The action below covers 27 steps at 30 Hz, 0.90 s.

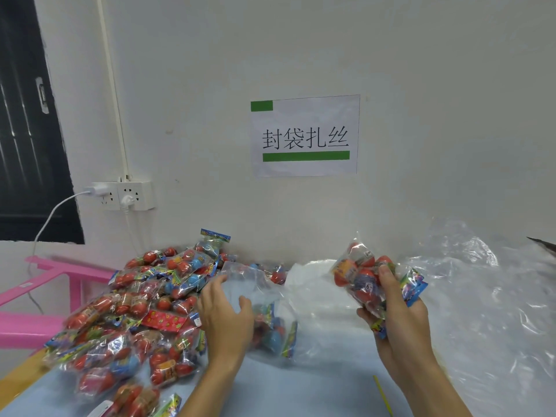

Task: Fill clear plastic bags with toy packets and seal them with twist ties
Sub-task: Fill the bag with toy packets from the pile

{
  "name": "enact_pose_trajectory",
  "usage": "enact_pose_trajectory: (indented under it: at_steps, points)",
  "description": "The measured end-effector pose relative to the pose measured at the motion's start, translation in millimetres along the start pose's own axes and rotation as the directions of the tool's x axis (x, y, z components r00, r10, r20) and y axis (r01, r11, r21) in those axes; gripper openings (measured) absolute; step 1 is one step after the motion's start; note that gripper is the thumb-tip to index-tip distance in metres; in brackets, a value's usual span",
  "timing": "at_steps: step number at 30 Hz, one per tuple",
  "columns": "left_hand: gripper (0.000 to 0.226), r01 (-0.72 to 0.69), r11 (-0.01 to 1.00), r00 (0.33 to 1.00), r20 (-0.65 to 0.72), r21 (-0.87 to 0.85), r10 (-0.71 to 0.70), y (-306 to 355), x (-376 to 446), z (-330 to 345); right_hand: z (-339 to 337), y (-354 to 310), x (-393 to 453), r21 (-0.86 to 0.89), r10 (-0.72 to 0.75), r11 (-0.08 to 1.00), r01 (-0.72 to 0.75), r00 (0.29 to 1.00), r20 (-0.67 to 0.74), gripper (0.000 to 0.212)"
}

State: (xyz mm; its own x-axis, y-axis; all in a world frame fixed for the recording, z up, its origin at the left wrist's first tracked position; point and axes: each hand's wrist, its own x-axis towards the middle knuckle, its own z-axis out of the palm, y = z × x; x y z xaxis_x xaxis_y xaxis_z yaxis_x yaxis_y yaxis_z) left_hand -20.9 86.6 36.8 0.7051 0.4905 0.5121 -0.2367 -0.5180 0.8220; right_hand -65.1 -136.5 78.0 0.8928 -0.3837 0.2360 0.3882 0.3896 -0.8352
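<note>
My right hand (397, 311) is curled around a bunch of toy packets (364, 278) with red balls inside, and holds them up above the blue table (316, 383). My left hand (225, 314) grips the rim of a clear plastic bag (264, 299) that lies on the table with a few packets already in it, just beside the big pile of packets (135, 311) on the left. A yellow twist tie (382, 394) lies near my right forearm, and loose plastic sheets (481, 296) are at the right.

The near toy packets (135, 398) are running off the bottom edge; the pink stool (36, 296) is being cut by the left edge.
</note>
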Motion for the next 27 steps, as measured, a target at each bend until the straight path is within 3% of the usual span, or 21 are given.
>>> enact_pose_trajectory:
  at_steps: [2,5,7,10,12,14,17,20,22,24,27]
  points:
    - [0.040,-0.195,0.980,0.981,0.018,-0.033,0.196,9.1,-9.9,3.9,-5.6,5.8,5.0,-0.064,-0.042,0.997,0.038,0.997,-0.066,0.025]
    - [0.042,-0.438,0.895,0.877,0.177,-0.083,0.446,17.6,-26.1,9.6,-13.1,16.5,11.9,-0.230,-0.150,0.967,0.107,0.973,-0.176,0.025]
    - [0.054,-0.563,0.827,0.781,0.319,-0.014,0.537,15.9,-34.7,14.3,-16.5,21.0,14.3,-0.323,-0.212,0.937,0.133,0.952,-0.222,0.024]
    - [0.065,-0.707,0.682,0.685,0.421,0.185,0.595,13.9,-42.1,20.9,-19.5,24.5,16.0,-0.417,-0.259,0.898,0.141,0.935,-0.242,0.023]
    - [0.059,-0.709,0.661,0.688,0.442,0.246,0.575,15.4,-41.5,20.4,-20.6,26.2,16.9,-0.459,-0.275,0.877,0.144,0.933,-0.232,0.022]
    - [0.047,-0.660,0.711,0.740,0.378,0.244,0.557,14.7,-38.2,18.7,-21.5,27.4,17.3,-0.494,-0.293,0.855,0.156,0.932,-0.214,0.021]
    - [0.038,-0.512,0.851,0.837,0.286,0.113,0.466,13.6,-30.7,15.8,-23.1,26.2,17.0,-0.501,-0.315,0.845,0.188,0.931,-0.183,0.019]
    - [0.047,-0.437,0.900,0.872,0.248,0.003,0.422,12.4,-26.9,13.6,-24.0,21.4,16.7,-0.455,-0.304,0.861,0.227,0.947,-0.103,0.014]
    - [0.068,-0.472,0.881,0.842,0.276,-0.036,0.463,11.4,-27.5,10.4,-23.8,17.9,16.2,-0.426,-0.297,0.867,0.257,0.954,-0.030,0.012]
    - [0.091,-0.607,0.794,0.757,0.328,0.031,0.566,10.6,-30.0,7.5,-24.0,16.2,15.4,-0.424,-0.298,0.864,0.273,0.955,0.008,0.013]
    - [0.101,-0.740,0.666,0.642,0.395,0.094,0.657,12.4,-32.0,8.0,-24.4,15.8,14.3,-0.430,-0.299,0.858,0.280,0.954,0.024,0.013]
